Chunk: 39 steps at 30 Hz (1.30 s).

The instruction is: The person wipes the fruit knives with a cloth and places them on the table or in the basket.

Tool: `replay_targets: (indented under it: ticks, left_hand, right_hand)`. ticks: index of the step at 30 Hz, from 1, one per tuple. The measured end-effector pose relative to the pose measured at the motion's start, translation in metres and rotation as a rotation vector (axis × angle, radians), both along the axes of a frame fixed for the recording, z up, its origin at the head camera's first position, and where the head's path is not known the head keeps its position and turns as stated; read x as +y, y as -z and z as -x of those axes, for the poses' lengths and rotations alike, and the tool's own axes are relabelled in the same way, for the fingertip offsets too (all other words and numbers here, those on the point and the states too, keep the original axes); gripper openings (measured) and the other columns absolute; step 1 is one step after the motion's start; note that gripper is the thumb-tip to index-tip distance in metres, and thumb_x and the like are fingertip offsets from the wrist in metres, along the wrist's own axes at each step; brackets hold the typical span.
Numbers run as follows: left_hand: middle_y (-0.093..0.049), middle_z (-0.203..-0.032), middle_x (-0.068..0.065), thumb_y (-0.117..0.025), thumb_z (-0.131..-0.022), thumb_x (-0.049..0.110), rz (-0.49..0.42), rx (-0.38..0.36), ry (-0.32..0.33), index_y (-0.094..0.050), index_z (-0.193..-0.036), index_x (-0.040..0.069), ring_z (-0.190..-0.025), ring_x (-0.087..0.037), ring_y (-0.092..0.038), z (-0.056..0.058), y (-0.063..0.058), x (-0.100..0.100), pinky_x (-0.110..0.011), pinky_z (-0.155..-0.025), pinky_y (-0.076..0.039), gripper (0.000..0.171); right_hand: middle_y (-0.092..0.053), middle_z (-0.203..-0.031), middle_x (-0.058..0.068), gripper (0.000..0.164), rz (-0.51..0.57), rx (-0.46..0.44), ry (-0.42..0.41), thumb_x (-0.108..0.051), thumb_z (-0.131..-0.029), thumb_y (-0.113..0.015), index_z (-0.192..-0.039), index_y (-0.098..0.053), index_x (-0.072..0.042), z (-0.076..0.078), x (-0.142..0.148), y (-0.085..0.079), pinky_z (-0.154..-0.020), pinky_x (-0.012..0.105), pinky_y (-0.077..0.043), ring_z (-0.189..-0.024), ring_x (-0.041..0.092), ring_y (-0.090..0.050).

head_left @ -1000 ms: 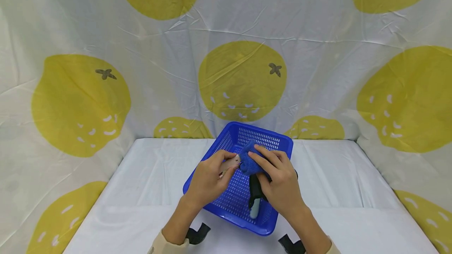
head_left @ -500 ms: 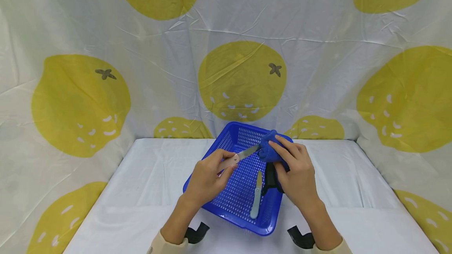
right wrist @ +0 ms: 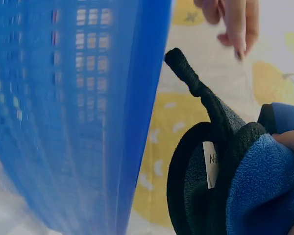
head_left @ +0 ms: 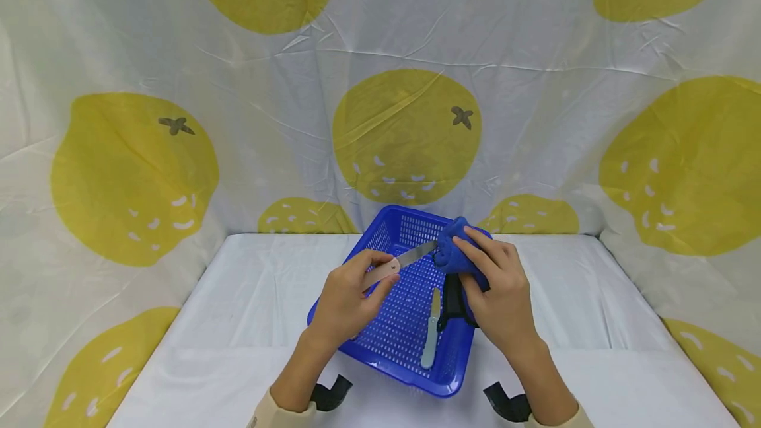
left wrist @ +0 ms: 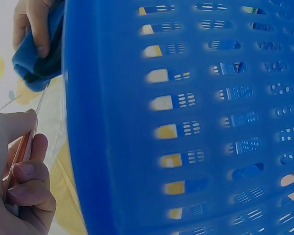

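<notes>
In the head view my left hand [head_left: 351,296] pinches the pale pink handle of a small knife [head_left: 380,273] between thumb and fingers. Its blade points up and right, over the basket. At the blade's tip my right hand [head_left: 502,296] grips a bunched blue cloth [head_left: 454,248]; the cloth hides the very tip. The right wrist view shows the cloth [right wrist: 264,181] with dark trim, a white label and a hanging loop. Seen from the left wrist, curled fingers [left wrist: 32,181] hold the pink handle.
Beneath both hands a blue perforated basket [head_left: 458,378] stands tilted in angle on a white-covered table [head_left: 571,309]. Inside lies another knife with a light blue handle [head_left: 429,343]. A lemon-printed curtain [head_left: 410,137] hangs behind. Black straps [head_left: 333,393] show near the wrists.
My right hand and the cloth have slid right along the blade, uncovering most of it and the light blue knife. During the last half second almost nothing has moved.
</notes>
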<state>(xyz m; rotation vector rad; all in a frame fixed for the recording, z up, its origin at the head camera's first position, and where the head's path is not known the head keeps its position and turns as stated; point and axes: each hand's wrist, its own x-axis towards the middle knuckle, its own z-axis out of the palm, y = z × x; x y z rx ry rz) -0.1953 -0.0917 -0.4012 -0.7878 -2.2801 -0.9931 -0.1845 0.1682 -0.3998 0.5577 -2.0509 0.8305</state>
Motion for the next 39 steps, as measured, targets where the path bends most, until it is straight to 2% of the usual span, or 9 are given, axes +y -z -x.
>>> replay_targets:
  ticks: [7,11,14,16,31,39]
  left_hand:
    - [-0.076,-0.112,-0.003,-0.074,-0.097,0.020,0.007,0.012,0.039,-0.068,-0.117,0.011,-0.099,-0.012,-0.075,0.001,0.000,0.001,-0.024,-0.082,-0.061,0.023]
    - [-0.077,-0.112,-0.005,-0.075,-0.095,0.014,0.018,0.062,0.053,-0.069,-0.117,0.009,-0.096,-0.013,-0.075,0.003,0.001,0.002,-0.024,-0.079,-0.061,0.023]
    - [-0.077,-0.108,-0.006,-0.076,-0.092,0.007,0.029,0.093,0.045,-0.069,-0.116,0.007,-0.091,-0.014,-0.075,0.003,0.001,0.002,-0.025,-0.075,-0.062,0.025]
    - [-0.077,-0.106,-0.006,-0.077,-0.090,0.005,0.037,0.105,0.037,-0.069,-0.115,0.007,-0.090,-0.015,-0.075,0.002,0.001,0.002,-0.027,-0.075,-0.062,0.027]
    - [-0.076,-0.113,-0.008,-0.076,-0.093,0.010,0.040,0.110,0.075,-0.066,-0.117,0.006,-0.093,-0.017,-0.077,0.001,0.000,0.001,-0.028,-0.078,-0.063,0.026]
    - [-0.077,-0.113,-0.009,-0.075,-0.095,0.013,0.050,0.123,0.066,-0.065,-0.116,0.004,-0.090,-0.017,-0.077,0.001,-0.001,0.001,-0.026,-0.074,-0.062,0.025]
  right_hand:
    - [-0.066,-0.141,0.005,0.055,-0.049,0.057,-0.102,0.005,-0.081,-0.078,-0.130,-0.073,-0.019,-0.012,-0.027,0.001,-0.107,0.014,-0.042,-0.113,0.027,-0.058]
    - [-0.066,-0.140,0.005,0.055,-0.078,0.067,-0.146,0.003,-0.081,-0.078,-0.131,-0.072,-0.019,-0.017,-0.038,0.003,-0.099,0.027,-0.051,-0.112,0.027,-0.059]
    - [-0.066,-0.140,0.005,0.055,-0.100,0.071,-0.162,0.003,-0.081,-0.077,-0.132,-0.072,-0.018,-0.019,-0.043,0.004,-0.092,0.038,-0.054,-0.111,0.027,-0.059]
    - [-0.066,-0.140,0.005,0.056,-0.111,0.071,-0.167,0.003,-0.081,-0.076,-0.132,-0.072,-0.018,-0.020,-0.045,0.005,-0.091,0.041,-0.054,-0.111,0.027,-0.060]
    - [-0.067,-0.139,0.005,0.051,-0.132,0.042,-0.107,0.001,-0.083,-0.078,-0.130,-0.073,-0.019,-0.014,-0.041,0.006,-0.087,0.048,-0.059,-0.109,0.028,-0.059]
    - [-0.066,-0.140,0.005,0.049,-0.123,0.025,-0.073,0.001,-0.084,-0.077,-0.129,-0.074,-0.018,-0.009,-0.033,0.005,-0.090,0.047,-0.058,-0.111,0.028,-0.059]
